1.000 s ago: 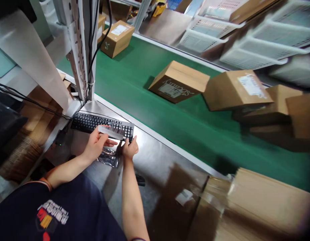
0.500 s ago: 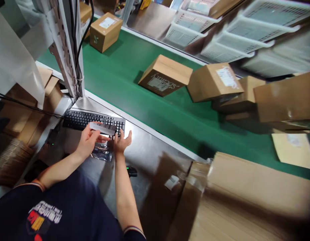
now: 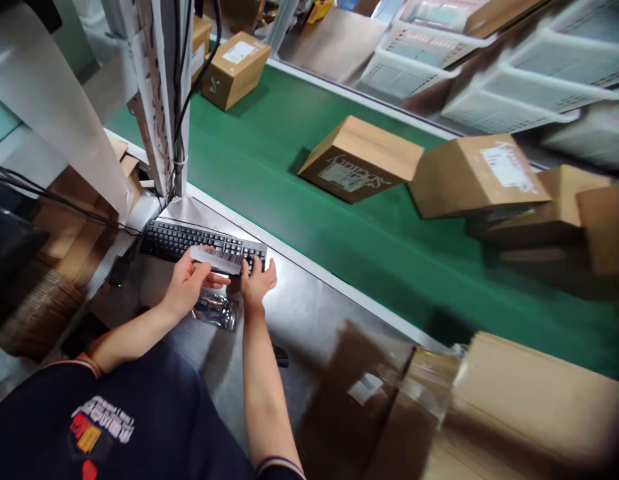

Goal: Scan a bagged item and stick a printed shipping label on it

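Your left hand (image 3: 189, 288) pinches the barcode label strip (image 3: 217, 260) above the keyboard (image 3: 189, 241); right hand (image 3: 257, 283) is spread on the keys (a stray press could mistype, or the strip slips)

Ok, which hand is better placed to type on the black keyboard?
Right hand: free, fingers resting on the black keyboard keys. Left hand is occupied, holding the barcoded white label strip.
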A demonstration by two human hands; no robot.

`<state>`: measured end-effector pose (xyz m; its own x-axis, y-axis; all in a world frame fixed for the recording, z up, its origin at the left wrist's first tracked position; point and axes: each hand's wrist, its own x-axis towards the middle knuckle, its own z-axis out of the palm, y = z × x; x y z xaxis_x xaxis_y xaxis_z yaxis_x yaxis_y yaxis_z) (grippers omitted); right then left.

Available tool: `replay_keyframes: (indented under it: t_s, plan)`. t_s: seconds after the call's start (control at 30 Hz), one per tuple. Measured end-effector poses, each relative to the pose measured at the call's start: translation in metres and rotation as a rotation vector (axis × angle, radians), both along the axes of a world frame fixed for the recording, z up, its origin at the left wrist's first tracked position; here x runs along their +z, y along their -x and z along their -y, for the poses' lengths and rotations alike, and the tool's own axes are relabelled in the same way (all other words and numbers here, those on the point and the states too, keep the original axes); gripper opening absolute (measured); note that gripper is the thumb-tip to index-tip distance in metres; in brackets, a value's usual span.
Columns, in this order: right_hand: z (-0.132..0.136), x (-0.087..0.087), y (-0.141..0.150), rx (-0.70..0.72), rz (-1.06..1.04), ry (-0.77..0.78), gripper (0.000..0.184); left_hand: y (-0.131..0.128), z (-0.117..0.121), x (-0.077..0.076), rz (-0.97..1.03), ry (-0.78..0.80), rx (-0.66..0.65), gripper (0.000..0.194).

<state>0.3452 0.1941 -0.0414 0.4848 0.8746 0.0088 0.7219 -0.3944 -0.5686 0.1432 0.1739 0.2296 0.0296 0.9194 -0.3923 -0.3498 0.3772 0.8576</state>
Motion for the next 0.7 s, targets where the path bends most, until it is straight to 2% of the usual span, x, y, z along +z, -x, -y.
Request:
replay_keyframes:
  t_s: [0.1,0.17,0.33,0.53,0.7]
  plan:
    - [0.013,-0.006,-0.005,-0.087,-0.101,-0.067,0.071,0.000,0.000,0.001,0.003,-0.008,0.002,0.045]
    - [0.023,-0.009,-0.008,-0.087,-0.153,-0.082,0.074,-0.001,0.001,0.001,-0.014,-0.008,0.010,0.045]
    - [0.039,-0.016,-0.011,-0.009,-0.146,-0.110,0.068,-0.003,0.003,0.001,-0.044,0.011,0.022,0.047]
    - [0.045,-0.022,-0.007,-0.004,-0.075,-0.135,0.069,-0.002,0.003,-0.001,-0.055,0.003,0.035,0.045]
    - [0.055,-0.017,0.004,0.074,0.009,-0.141,0.053,0.002,0.002,-0.004,-0.079,-0.010,0.042,0.045]
